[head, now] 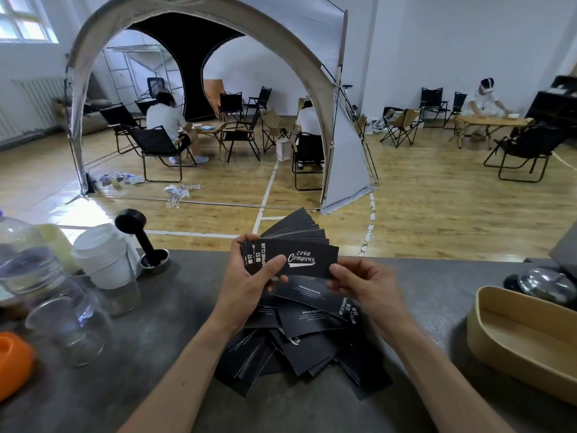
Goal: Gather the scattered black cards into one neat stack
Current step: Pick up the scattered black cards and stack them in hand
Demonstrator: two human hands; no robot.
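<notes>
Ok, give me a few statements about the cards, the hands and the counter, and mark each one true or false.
1. The left hand grips a fanned bunch of black cards. True.
2. The right hand is empty. False: it pinches the front card at its right end.
3. More cards lie in a loose pile on the counter. True.
4. The tan tray holds cards. False: no cards show in it.
5. The orange thing sits at the left edge. True.

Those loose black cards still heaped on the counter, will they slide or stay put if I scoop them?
The loose cards look thin and smooth, overlapping at odd angles, so they'll probably slip and fan apart. The fanned bundle in the hands suggests they're stiff yet light.
</notes>
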